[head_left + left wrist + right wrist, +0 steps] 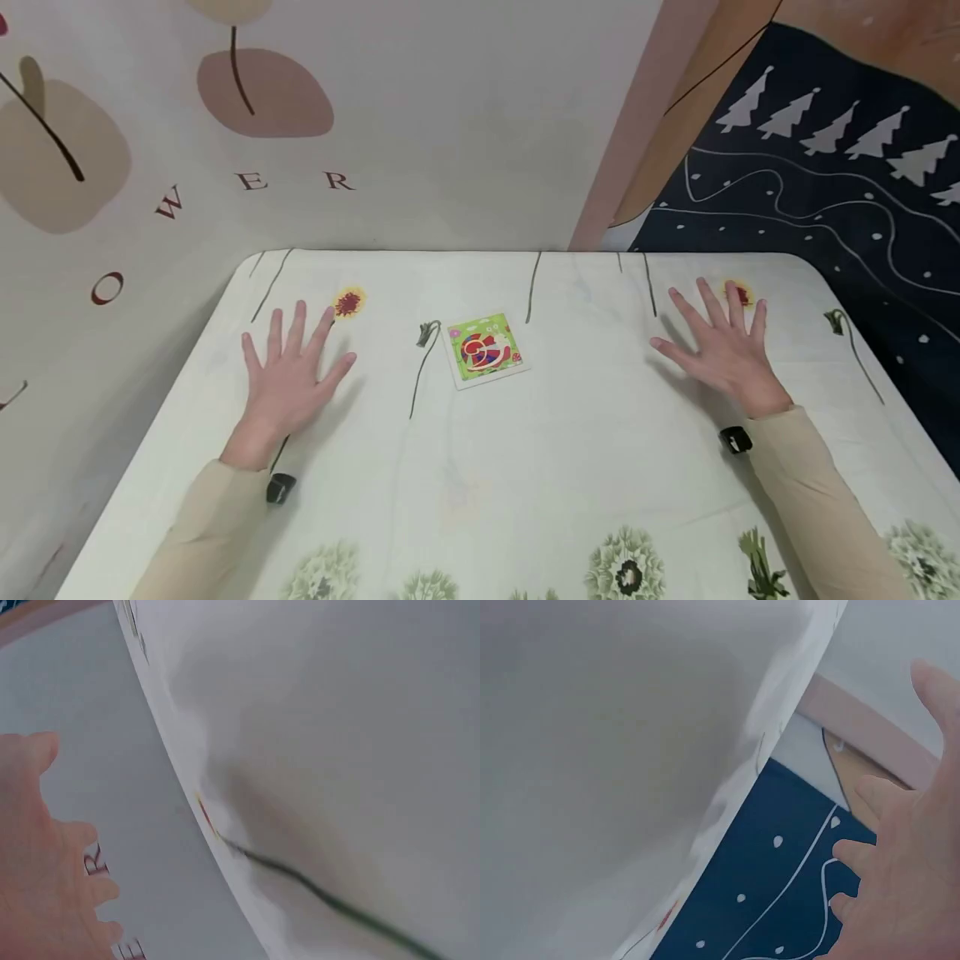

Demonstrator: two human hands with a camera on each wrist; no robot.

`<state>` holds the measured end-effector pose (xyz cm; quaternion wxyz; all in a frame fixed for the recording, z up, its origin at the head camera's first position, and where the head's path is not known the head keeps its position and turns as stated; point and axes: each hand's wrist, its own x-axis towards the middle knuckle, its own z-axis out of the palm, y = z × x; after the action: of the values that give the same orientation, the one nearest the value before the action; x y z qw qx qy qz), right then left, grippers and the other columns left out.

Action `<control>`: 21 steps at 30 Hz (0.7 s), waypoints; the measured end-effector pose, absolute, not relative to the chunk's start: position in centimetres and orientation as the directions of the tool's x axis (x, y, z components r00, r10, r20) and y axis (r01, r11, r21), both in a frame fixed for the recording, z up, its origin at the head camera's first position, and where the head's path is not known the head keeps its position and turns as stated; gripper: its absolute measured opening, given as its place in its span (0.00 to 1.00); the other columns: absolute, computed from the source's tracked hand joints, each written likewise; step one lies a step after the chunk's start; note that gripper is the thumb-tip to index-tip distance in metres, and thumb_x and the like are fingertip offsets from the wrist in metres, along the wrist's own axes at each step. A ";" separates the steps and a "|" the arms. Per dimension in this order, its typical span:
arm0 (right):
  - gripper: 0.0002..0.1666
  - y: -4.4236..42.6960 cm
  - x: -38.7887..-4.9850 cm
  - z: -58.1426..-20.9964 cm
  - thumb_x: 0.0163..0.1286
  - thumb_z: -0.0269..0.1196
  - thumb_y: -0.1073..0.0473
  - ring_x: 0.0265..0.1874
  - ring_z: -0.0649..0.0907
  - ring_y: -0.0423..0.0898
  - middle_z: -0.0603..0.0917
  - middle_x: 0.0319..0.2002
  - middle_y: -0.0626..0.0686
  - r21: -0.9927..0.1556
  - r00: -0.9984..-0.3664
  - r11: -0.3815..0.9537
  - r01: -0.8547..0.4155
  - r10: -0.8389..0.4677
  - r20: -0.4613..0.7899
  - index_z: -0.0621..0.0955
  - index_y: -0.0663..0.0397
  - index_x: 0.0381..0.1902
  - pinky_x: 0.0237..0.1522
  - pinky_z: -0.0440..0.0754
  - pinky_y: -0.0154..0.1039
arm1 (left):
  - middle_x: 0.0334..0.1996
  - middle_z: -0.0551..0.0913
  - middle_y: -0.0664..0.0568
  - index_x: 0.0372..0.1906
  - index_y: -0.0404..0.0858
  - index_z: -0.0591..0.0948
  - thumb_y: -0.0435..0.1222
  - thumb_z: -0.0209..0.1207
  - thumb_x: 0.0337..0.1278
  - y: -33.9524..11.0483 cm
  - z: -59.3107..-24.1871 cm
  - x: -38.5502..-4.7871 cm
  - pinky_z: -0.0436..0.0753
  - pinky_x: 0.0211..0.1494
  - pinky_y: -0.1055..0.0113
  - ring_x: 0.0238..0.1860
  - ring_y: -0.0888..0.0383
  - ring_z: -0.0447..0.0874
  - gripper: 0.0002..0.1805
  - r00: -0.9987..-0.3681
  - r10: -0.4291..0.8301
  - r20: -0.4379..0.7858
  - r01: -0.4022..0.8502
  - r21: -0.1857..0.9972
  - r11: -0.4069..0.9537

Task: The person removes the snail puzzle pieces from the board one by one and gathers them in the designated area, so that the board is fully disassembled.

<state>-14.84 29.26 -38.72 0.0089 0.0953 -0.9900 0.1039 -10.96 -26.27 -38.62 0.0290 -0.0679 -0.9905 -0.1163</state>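
A small square board (pixel 486 348) with a colourful snail-like picture on a green ground lies on the white table, between the two hands. To its left, my left hand (pixel 287 385) is spread palm down with straight fingers and holds nothing. My right hand (pixel 726 354) is spread the same way, farther off to the right of the board. Both hands cast shadows on the cloth; neither touches the board. In the left wrist view the left hand (pixel 49 862) shows at the left edge, and in the right wrist view the right hand (pixel 911 847) at the right edge.
A white cloth printed with flowers and stems covers the table (pixel 540 450). Behind it hangs a pale wall covering (pixel 450 125) with letters and leaf shapes. On the right is a dark blue cloth (pixel 810 192) with white trees. Each wrist wears a small black device (pixel 736 440).
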 end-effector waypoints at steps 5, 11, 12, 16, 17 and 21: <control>0.45 28.4 -15.1 -38.8 0.70 0.45 0.30 0.72 0.33 0.63 0.46 0.75 0.65 -0.251 -0.978 0.945 -0.208 -0.201 0.055 0.55 0.46 0.76 0.60 0.18 0.66 | 0.75 0.43 0.37 0.78 0.45 0.49 0.61 0.40 0.68 -24.0 -38.7 -12.1 0.20 0.63 0.35 0.74 0.39 0.26 0.41 -0.983 0.177 0.051 0.184 0.233 0.955; 0.40 26.7 -16.1 -38.7 0.74 0.46 0.36 0.71 0.39 0.67 0.54 0.70 0.71 -0.391 -0.970 0.889 -0.240 -0.236 0.059 0.61 0.55 0.73 0.61 0.23 0.69 | 0.75 0.46 0.38 0.77 0.42 0.50 0.62 0.41 0.68 -20.9 -39.6 -13.5 0.26 0.65 0.34 0.74 0.37 0.32 0.43 -0.961 0.276 -0.025 0.263 0.229 0.937; 0.39 26.3 -16.3 -38.6 0.74 0.48 0.38 0.71 0.40 0.69 0.56 0.69 0.72 -0.412 -0.966 0.875 -0.254 -0.251 0.061 0.63 0.57 0.72 0.61 0.25 0.70 | 0.75 0.46 0.39 0.77 0.41 0.50 0.61 0.42 0.67 -20.4 -39.8 -13.8 0.27 0.66 0.34 0.74 0.37 0.34 0.43 -0.955 0.293 -0.041 0.276 0.229 0.933; 0.32 24.7 -17.1 -38.3 0.73 0.55 0.48 0.70 0.47 0.71 0.62 0.66 0.73 -0.502 -0.945 0.810 -0.305 -0.321 0.056 0.70 0.63 0.65 0.63 0.34 0.71 | 0.75 0.49 0.39 0.76 0.36 0.52 0.59 0.48 0.66 -18.3 -40.3 -14.4 0.33 0.67 0.34 0.74 0.38 0.38 0.45 -0.934 0.342 -0.102 0.313 0.227 0.922; 0.30 24.3 -17.2 -38.2 0.72 0.56 0.50 0.69 0.48 0.72 0.64 0.65 0.72 -0.527 -0.941 0.792 -0.310 -0.334 0.051 0.72 0.64 0.64 0.64 0.36 0.70 | 0.74 0.50 0.38 0.76 0.34 0.52 0.58 0.49 0.65 -17.9 -40.2 -14.6 0.34 0.67 0.33 0.74 0.38 0.39 0.45 -0.930 0.351 -0.113 0.319 0.228 0.920; 0.24 23.0 -17.8 -38.0 0.71 0.58 0.58 0.69 0.51 0.70 0.70 0.61 0.70 -0.615 -0.931 0.725 -0.309 -0.364 0.037 0.75 0.69 0.59 0.67 0.43 0.64 | 0.74 0.50 0.37 0.74 0.30 0.54 0.58 0.51 0.64 -16.3 -40.1 -14.8 0.37 0.67 0.33 0.74 0.38 0.39 0.46 -0.914 0.374 -0.156 0.329 0.250 0.911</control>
<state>-17.76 23.02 -38.03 -0.0431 0.1813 -0.9278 0.3232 -14.84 -16.34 -40.12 -0.1008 -0.1808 -0.9722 -0.1096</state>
